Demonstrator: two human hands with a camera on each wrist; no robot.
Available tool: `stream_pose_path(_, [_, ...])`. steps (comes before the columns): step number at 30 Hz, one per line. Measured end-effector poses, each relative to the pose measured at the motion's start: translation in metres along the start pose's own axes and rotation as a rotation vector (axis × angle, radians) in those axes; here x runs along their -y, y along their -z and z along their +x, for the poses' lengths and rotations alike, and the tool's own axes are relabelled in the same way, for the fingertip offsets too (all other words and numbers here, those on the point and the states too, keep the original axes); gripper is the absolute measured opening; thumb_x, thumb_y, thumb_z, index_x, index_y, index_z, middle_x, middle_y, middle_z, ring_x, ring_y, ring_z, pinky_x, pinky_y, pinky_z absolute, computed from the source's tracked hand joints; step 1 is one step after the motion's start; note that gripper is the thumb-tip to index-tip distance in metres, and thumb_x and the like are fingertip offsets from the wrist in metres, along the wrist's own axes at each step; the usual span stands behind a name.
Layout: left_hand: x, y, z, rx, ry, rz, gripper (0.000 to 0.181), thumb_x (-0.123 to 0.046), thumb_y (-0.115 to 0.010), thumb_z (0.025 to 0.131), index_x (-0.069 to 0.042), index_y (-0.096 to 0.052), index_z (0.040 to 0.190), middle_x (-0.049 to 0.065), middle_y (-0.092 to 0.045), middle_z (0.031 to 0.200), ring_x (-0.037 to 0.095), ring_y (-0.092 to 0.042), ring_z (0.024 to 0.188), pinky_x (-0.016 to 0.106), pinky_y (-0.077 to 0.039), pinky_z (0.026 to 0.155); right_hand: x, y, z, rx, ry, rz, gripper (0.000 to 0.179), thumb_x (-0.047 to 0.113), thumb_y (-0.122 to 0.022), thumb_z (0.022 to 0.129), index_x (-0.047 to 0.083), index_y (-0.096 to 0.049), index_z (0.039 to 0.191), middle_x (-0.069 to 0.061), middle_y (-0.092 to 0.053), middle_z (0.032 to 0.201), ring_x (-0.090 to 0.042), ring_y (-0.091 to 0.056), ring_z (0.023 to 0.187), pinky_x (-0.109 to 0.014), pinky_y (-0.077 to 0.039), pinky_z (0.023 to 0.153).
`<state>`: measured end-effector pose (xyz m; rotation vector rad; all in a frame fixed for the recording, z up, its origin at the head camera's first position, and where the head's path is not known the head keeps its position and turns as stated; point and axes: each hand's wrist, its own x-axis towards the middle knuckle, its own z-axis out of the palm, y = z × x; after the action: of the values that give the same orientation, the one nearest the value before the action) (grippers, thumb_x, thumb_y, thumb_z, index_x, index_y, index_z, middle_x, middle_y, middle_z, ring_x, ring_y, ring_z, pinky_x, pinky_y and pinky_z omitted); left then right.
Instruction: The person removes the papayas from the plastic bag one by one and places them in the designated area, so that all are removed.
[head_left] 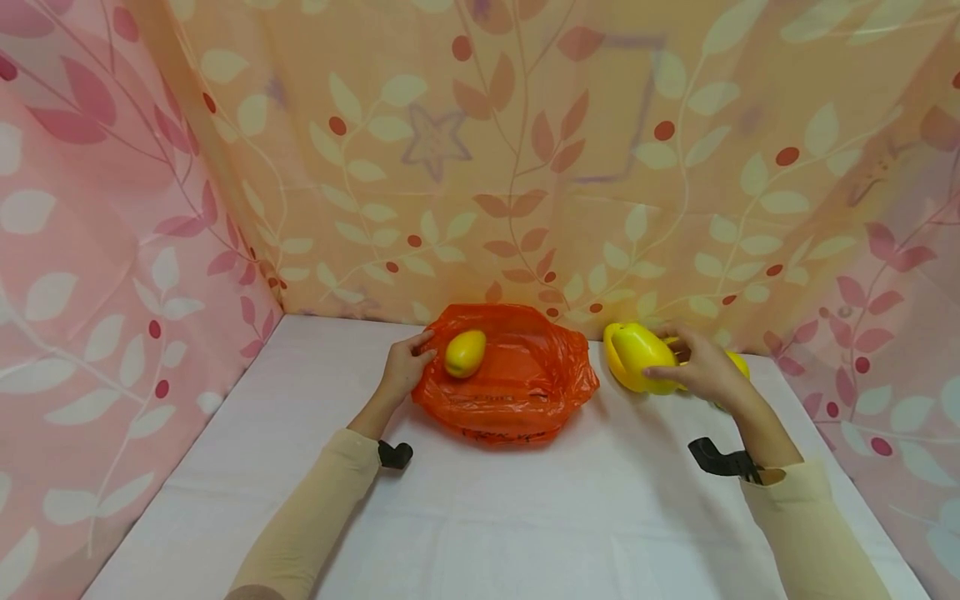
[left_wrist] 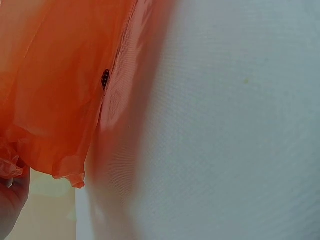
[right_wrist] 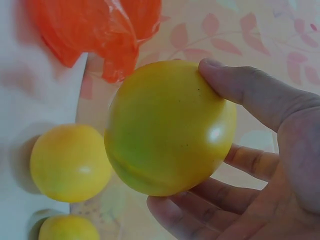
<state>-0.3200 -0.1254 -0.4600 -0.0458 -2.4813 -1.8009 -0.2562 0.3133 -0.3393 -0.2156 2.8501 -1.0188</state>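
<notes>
A red-orange plastic bag (head_left: pixel 525 367) sits at the back middle of the white table. My left hand (head_left: pixel 405 367) pinches its left edge; in the left wrist view part of that hand (left_wrist: pixel 11 202) shows beside the crumpled film. One yellow mango (head_left: pixel 465 354) lies within the bag's outline, near my left fingers. To the right of the bag, my right hand (head_left: pixel 701 367) holds another yellow mango (right_wrist: pixel 170 132), slightly greenish, between thumb and fingers. Two more yellow mangoes, one larger (right_wrist: pixel 72 162) and one partly cut off (right_wrist: pixel 70 229), show beside it in the right wrist view.
A yellow mango (head_left: pixel 738 363) is partly hidden behind my right hand at the back right. Leaf-patterned cloth walls (head_left: pixel 337 208) enclose the table's back and sides. White cloth (head_left: pixel 495 517) covers the table. Black straps (head_left: pixel 723 460) are on both wrists.
</notes>
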Motion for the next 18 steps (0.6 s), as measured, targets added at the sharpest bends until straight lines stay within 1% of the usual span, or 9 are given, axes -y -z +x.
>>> stream_pose_path(3, [0.001, 0.0, 0.0, -0.003, -0.006, -0.004, 0.044, -0.003, -0.06, 0.094, 0.001, -0.054, 0.137, 0.021, -0.052, 0.142, 0.031, -0.043, 0.138, 0.043, -0.039, 0.112, -0.006, -0.002, 0.0, 0.007, -0.001, -0.004, 0.069, 0.036, -0.077, 0.082, 0.005, -0.045, 0.135, -0.025, -0.051, 0.129, -0.04, -0.055, 0.109, -0.043, -0.06, 0.079])
stream_pose_path(5, [0.0, 0.0, 0.0, -0.004, -0.008, -0.002, 0.044, -0.003, -0.06, 0.094, 0.0, -0.054, 0.137, 0.021, -0.052, 0.142, 0.031, -0.044, 0.138, 0.043, -0.04, 0.112, -0.01, -0.003, 0.0, 0.009, 0.0, -0.017, 0.068, 0.035, -0.077, 0.082, 0.005, -0.046, 0.135, -0.025, -0.051, 0.13, -0.041, -0.055, 0.109, -0.044, -0.06, 0.081])
stream_pose_path(10, [0.0, 0.0, 0.0, -0.002, -0.002, 0.008, 0.044, -0.003, -0.059, 0.094, 0.0, -0.054, 0.138, 0.021, -0.052, 0.142, 0.031, -0.045, 0.137, 0.044, -0.041, 0.111, -0.017, -0.008, -0.001, 0.012, -0.03, -0.057, 0.074, 0.038, -0.077, 0.082, 0.001, -0.045, 0.137, -0.029, -0.05, 0.132, -0.044, -0.053, 0.112, -0.049, -0.057, 0.087])
stream_pose_path(13, [0.0, 0.0, 0.0, 0.0, 0.003, 0.006, 0.044, -0.004, -0.059, 0.094, -0.001, -0.054, 0.138, 0.021, -0.052, 0.143, 0.031, -0.045, 0.137, 0.044, -0.041, 0.111, -0.02, -0.011, -0.002, 0.012, -0.053, -0.08, 0.078, 0.041, -0.076, 0.081, -0.001, -0.044, 0.138, -0.032, -0.05, 0.13, -0.045, -0.053, 0.111, -0.05, -0.057, 0.087])
stream_pose_path(18, [0.0, 0.0, 0.001, 0.003, 0.004, 0.002, 0.044, -0.004, -0.059, 0.095, -0.001, -0.053, 0.138, 0.021, -0.051, 0.143, 0.031, -0.044, 0.137, 0.044, -0.04, 0.111, -0.026, -0.015, -0.004, 0.03, -0.081, -0.083, 0.084, 0.045, -0.076, 0.081, -0.003, -0.041, 0.14, -0.034, -0.05, 0.13, -0.044, -0.053, 0.11, -0.05, -0.056, 0.087])
